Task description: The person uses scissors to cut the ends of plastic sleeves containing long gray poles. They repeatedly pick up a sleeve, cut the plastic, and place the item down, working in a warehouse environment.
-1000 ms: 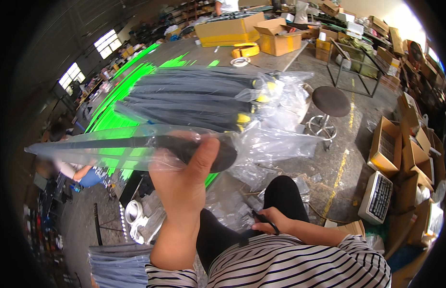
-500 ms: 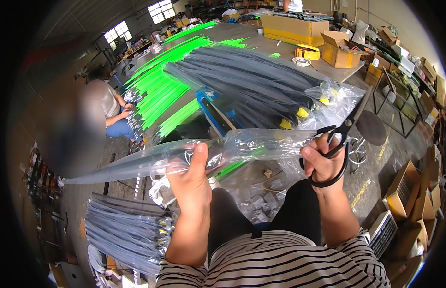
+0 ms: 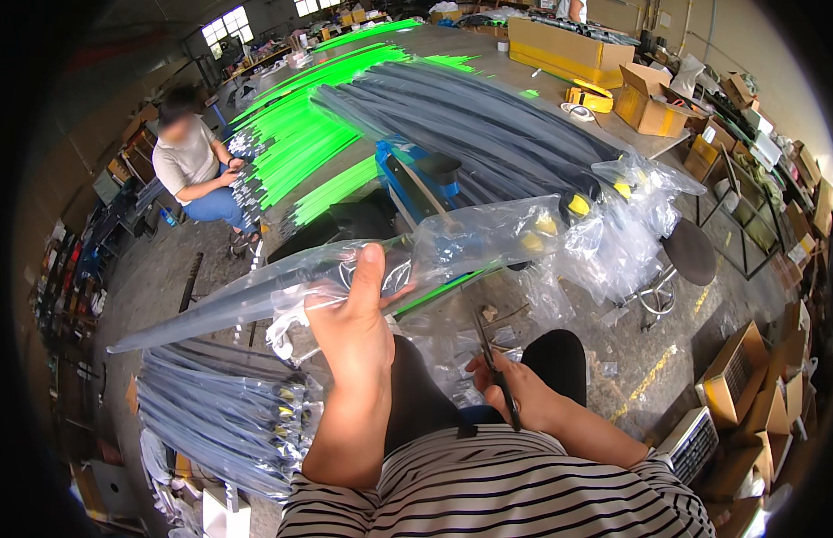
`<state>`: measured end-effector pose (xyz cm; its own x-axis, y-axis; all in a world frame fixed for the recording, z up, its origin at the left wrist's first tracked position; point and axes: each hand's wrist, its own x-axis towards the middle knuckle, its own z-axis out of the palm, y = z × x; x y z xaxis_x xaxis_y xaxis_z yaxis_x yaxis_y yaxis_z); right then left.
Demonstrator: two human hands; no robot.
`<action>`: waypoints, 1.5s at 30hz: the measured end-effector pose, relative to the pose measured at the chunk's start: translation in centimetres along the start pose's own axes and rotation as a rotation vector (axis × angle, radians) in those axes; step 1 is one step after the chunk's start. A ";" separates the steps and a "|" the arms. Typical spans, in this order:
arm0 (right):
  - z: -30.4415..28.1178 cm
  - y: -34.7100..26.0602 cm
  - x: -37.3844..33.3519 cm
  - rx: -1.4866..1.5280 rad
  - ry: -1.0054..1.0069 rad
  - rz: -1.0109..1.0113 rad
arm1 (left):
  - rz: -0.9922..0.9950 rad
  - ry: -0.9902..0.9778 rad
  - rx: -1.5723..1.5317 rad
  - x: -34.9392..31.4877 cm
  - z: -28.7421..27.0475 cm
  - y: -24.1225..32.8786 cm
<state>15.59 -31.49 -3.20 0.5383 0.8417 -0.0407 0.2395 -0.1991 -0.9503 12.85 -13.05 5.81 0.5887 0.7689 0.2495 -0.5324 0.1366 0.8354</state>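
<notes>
My left hand [image 3: 352, 336] is closed around a long clear plastic sleeve [image 3: 483, 231], thumb on top. The sleeve tapers off to the left, with something dark and slender inside it; its wide, loose end reaches right towards the table. Low over my lap, my right hand [image 3: 528, 394] holds black scissors [image 3: 484, 339], their blades pointing up and away from me. The hand is apart from the sleeve. Just beyond, a pile of long dark pieces in clear sleeves [image 3: 488, 125], with yellow bits at the near ends, lies on the table.
Bright green rods [image 3: 300, 161] spread beside the dark pile, where a seated person [image 3: 188, 157] works. Another sleeved bundle [image 3: 219, 417] lies at lower left. A blue-framed tool [image 3: 400, 179] stands at the table's near edge. Cardboard boxes [image 3: 649, 100] and a round stool [image 3: 688, 253] are right.
My right hand has let go of the sleeve's right end and dropped to my lap with the scissors. The left hand keeps its hold; the sleeve's freed end has risen and widened.
</notes>
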 end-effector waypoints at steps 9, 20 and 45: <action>-0.4 -1.0 1.1 -0.122 0.135 -0.228 | -0.028 -0.013 -0.048 -1.1 0.4 -1.1; -0.6 -0.9 1.0 -0.195 0.216 -0.224 | -0.026 -0.017 -0.030 -1.3 0.2 -1.7; -0.3 -0.5 0.9 -0.174 0.411 -0.223 | -0.019 -0.075 -0.030 -1.7 0.0 -2.6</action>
<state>16.17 -30.73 -2.67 0.7243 0.6128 0.3161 0.4973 -0.1467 -0.8551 13.22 -14.71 3.26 0.6420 0.7172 0.2710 -0.5380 0.1697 0.8257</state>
